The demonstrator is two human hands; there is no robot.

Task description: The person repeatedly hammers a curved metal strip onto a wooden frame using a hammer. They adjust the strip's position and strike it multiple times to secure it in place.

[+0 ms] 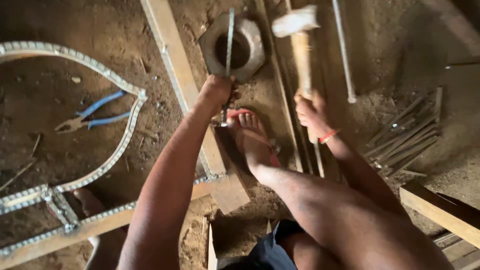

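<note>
Over the big hexagonal nut on the dirt floor, we've got a thin twisted steel rod lying across the hole, and our left hand is clamped around its near end, just past the nut's edge. That rod looks stiff and springy, light for its length, with ridges that should give a fair grip; low down, near the hand, seems the sensible place to hold it, well away from the part over the nut. Our right hand is wrapped tight on the wooden handle of a hammer, head raised and blurred above the nut, so we judge it head-heavy and best gripped far down the shaft, as it is. Counting now: one nut, one hammer, one rod in hand, one more long rod lying to the right. One sandalled foot rests between the hands. Further right sits a bundle of short rods, perhaps a dozen, too jumbled to count. Out left, one pair of blue-handled pliers lies inside a curved frame of twisted bar.
</note>
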